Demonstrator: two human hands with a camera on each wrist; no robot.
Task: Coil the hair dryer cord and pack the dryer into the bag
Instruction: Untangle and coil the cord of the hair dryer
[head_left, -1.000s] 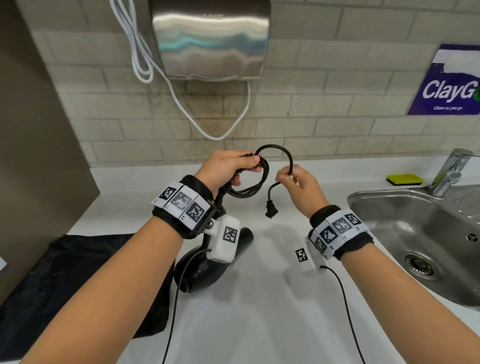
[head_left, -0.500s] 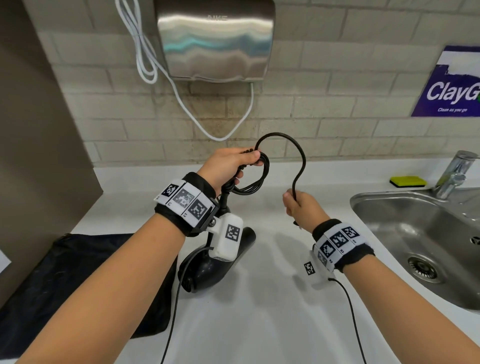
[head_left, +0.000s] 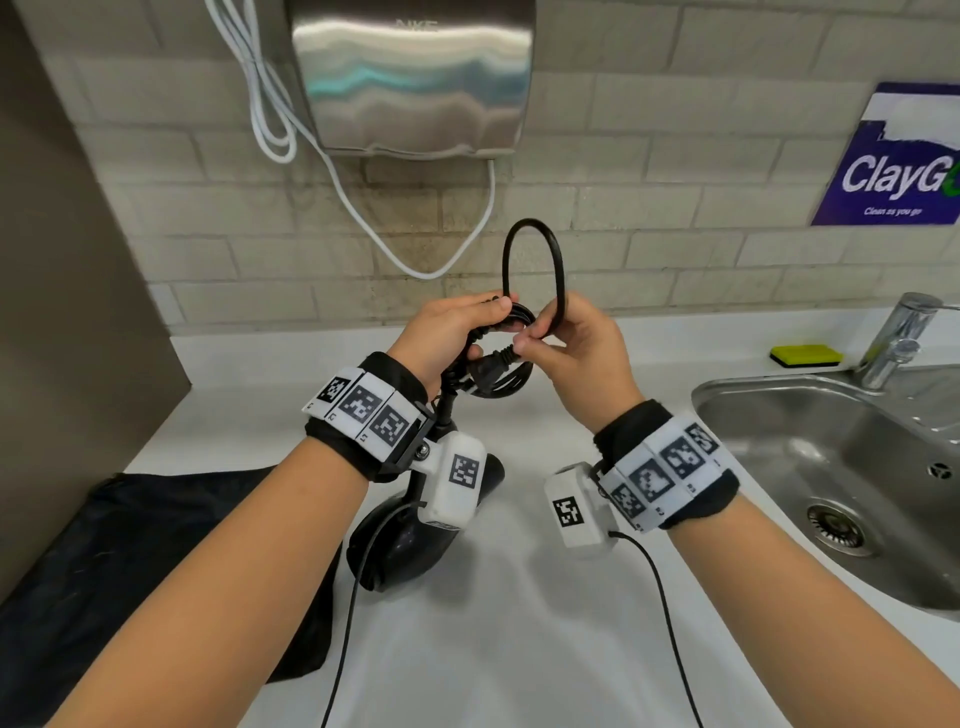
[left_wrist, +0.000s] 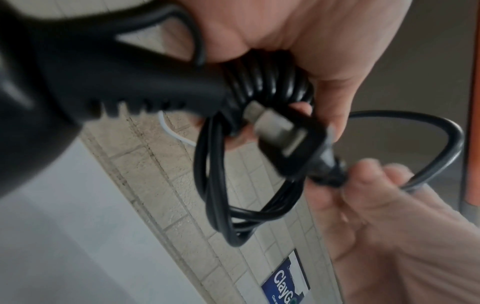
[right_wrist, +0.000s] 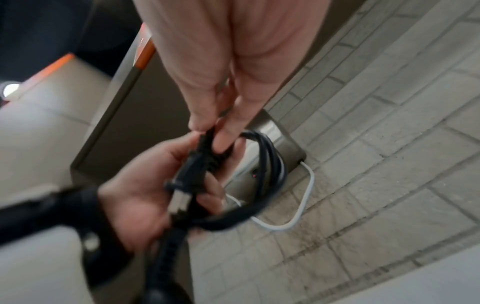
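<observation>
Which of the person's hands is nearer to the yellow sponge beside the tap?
Right. The right hand, pinching the cord, is on the side of the sponge; the left hand, gripping the coil, lies farther away beyond it.

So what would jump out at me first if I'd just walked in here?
Probably the two hands at centre: the left hand grips a black coiled cord, while the right hand pinches the cord's plug end, a loop arching above. The black hair dryer hangs below, and a shiny steel hand dryer sits on the wall.
</observation>
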